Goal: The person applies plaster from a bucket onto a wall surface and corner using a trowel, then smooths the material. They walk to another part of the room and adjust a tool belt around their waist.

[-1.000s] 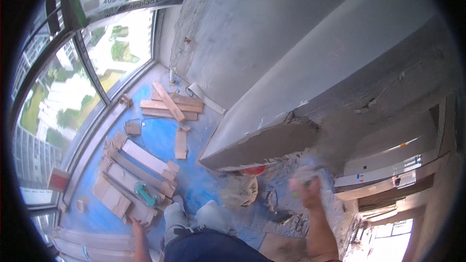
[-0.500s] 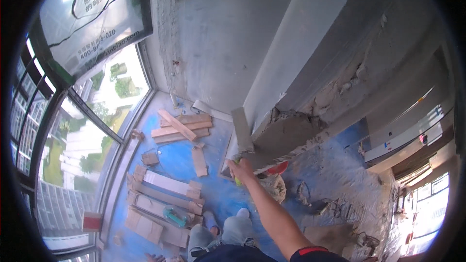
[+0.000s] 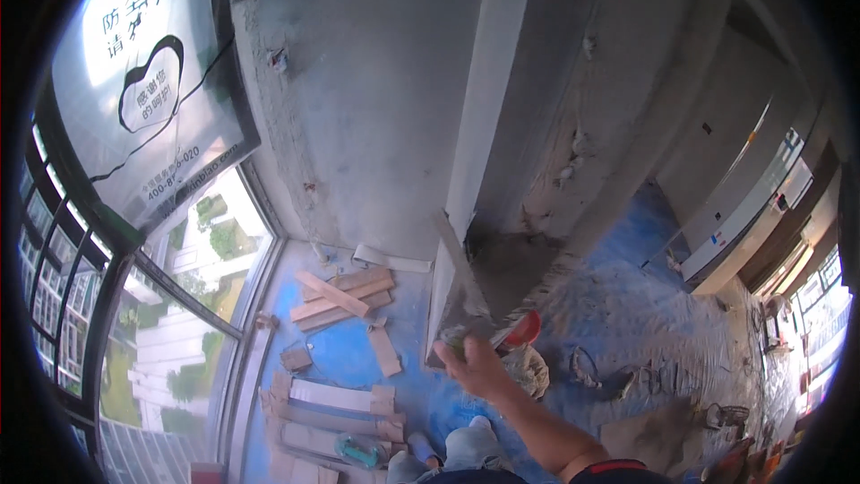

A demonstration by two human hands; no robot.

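My right hand [image 3: 477,367] is closed round the greenish handle of a plastering trowel [image 3: 459,264]. The trowel's long grey blade points away from me and is tilted nearly edge-on. It lies along the corner of a grey plastered wall end [image 3: 515,264]; whether the whole blade touches, I cannot tell. Dark, rough plaster covers the wall end beside the blade, with a ragged edge on its right. A pale vertical strip [image 3: 488,81] of the wall rises beyond the trowel. My left hand is out of view.
Wood boards [image 3: 345,296] and long cartons [image 3: 331,394] lie on blue floor sheeting at left, with a teal tool [image 3: 358,451] on the cartons. A red bowl [image 3: 524,330] and whitish bag [image 3: 528,372] stand right of my hand. Windows [image 3: 179,341] line the left side.
The trowel blade has turned from showing its broad face to nearly edge-on along the wall corner. My view has shifted, and the fingers at the lower left edge are gone from it.
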